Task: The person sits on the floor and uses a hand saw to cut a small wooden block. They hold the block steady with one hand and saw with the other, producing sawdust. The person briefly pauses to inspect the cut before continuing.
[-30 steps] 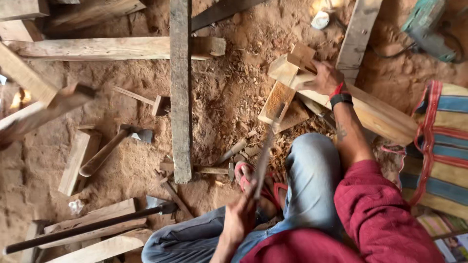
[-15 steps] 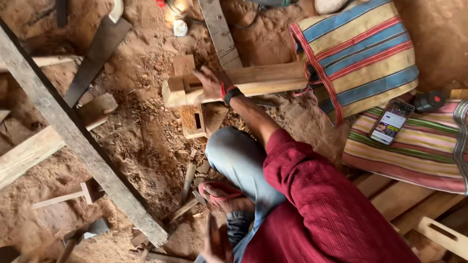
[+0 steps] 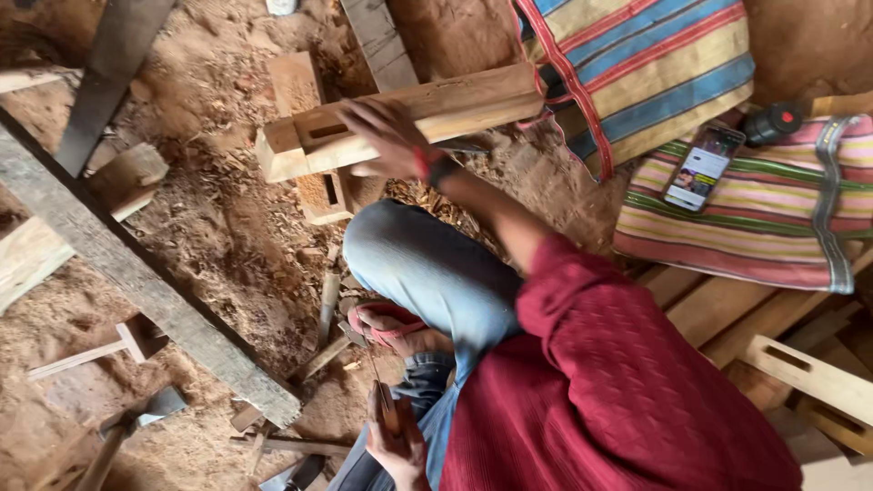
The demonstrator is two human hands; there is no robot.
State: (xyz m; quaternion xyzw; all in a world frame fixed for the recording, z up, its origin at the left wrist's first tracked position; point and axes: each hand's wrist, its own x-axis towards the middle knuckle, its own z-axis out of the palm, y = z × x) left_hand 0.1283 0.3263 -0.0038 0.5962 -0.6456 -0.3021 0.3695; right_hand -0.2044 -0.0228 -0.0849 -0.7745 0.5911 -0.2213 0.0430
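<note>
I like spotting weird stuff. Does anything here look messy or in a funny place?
Yes. Wood chips and sawdust lie all over the dirt floor near the wooden beam that one hand rests on. A phone sits on a striped cloth amid the woodwork.

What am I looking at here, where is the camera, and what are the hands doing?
There is no machine here: a person in a dark red top and jeans sits on sandy, sawdust-covered ground, and the camera is worn on their head, looking down. One hand, with a red band and a dark wristband, rests on a pale wooden beam that has a slot cut into it. The other hand, low in the picture, grips a slim wooden-handled tool; its tip is too small to identify. Around them lie a long grey plank, wood offcuts, striped cloth bags and a phone on one bag.
</note>
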